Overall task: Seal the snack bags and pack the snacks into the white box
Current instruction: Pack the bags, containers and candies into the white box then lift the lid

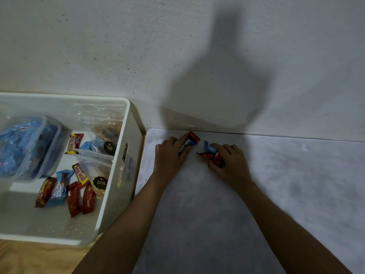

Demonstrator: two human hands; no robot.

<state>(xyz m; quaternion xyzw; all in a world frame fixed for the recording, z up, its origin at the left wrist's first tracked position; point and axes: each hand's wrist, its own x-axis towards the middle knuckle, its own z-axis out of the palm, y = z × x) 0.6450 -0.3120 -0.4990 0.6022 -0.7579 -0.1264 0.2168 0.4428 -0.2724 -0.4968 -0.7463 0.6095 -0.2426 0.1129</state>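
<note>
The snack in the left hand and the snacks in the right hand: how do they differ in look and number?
The left hand grips one bar, dark blue with a red end; the right hand grips two, a light blue snack and a red snack. The bar sticks out towards the wall; the right hand's pair is bunched together. All are over the grey mat, outside the white box.

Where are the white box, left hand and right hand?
white box (59, 96): head view, far rim.
left hand (169, 158): head view, back of hand, gripping snack bar (186, 144).
right hand (232, 164): head view, back of hand, gripping wrapped snacks (210, 149).
</note>
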